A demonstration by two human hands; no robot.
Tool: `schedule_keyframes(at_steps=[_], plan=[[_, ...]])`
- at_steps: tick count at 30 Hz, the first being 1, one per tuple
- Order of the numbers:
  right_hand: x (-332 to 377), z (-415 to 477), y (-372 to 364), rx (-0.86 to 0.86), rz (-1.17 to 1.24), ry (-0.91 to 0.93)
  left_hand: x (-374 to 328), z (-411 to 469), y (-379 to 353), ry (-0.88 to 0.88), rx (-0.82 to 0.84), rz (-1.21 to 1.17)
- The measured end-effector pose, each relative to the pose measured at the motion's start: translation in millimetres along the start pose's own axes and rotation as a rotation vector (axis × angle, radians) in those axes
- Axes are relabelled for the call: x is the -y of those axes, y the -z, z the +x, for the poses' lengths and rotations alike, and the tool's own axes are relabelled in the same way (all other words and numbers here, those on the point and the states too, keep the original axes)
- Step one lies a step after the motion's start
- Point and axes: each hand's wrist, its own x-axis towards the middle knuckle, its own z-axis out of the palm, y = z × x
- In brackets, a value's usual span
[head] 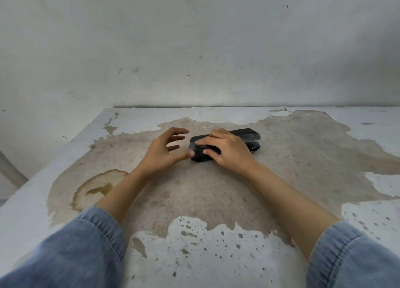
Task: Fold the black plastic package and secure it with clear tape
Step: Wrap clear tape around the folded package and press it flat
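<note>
- Where the right fingers [202,141] lie across the black plastic package [244,134], we note the right thumb [205,151] pressed on its near face: the right hand [229,151] grips it from above.
- We find the left fingers [177,134] spread wide and loosely curled, holding nothing; the left thumb [186,156] touches the package's left end.
- We locate the left hand [158,155] just beside the package.
- We see the package as a compact folded bar, lying flat on the table [303,162], on bare surface ringed by peeling white paint.
- We see denim sleeves [86,244] nearest us and a brown stain [97,188] at left.
</note>
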Motion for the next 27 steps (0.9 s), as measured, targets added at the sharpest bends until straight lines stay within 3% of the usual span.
schedule_keyframes(at_steps=[3, 14, 22, 27], plan=[[2, -2, -2, -0.016, -0.098, 0.052, -3, -1, 0, 0.045, -0.063, -0.004], [7, 6, -6, 0.02, -0.301, 0.231, 0, 18, -5, 0.19, 0.125, -0.11], [10, 7, -17, -0.049, -0.322, 0.198, 5, 26, -1, 0.16, 0.129, -0.152], [14, 7, -27, -0.099, -0.295, 0.083, 6, 27, -1, 0.145, 0.131, -0.157]])
